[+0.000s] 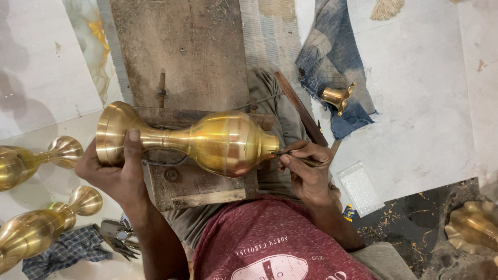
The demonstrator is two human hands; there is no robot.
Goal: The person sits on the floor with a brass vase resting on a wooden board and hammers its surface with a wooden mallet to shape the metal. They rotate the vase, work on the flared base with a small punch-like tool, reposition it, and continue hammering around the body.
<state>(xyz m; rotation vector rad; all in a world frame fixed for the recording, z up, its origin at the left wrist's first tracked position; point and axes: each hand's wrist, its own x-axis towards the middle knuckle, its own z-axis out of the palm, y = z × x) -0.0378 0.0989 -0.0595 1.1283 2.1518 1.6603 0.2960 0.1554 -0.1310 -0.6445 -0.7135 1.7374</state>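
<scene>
A polished brass vase [218, 142] lies on its side across a worn wooden block [181, 57]. Its flared foot points left and its narrow mouth points right. My left hand [116, 173] grips the vase at the slim neck beside the foot, thumb on top. My right hand [308, 171] holds a thin dark metal tool [295, 154] like a pen. The tool's tip touches the rim of the vase's mouth.
Two more brass vases [36, 155] [41, 225] lie at the left, near a checked cloth [65, 251] and a bunch of keys [118, 236]. A small brass bell-shaped piece [336, 97] rests on a blue cloth [332, 57]. A fluted brass dish [474, 225] sits at bottom right, by a bubble-wrap pouch [359, 187].
</scene>
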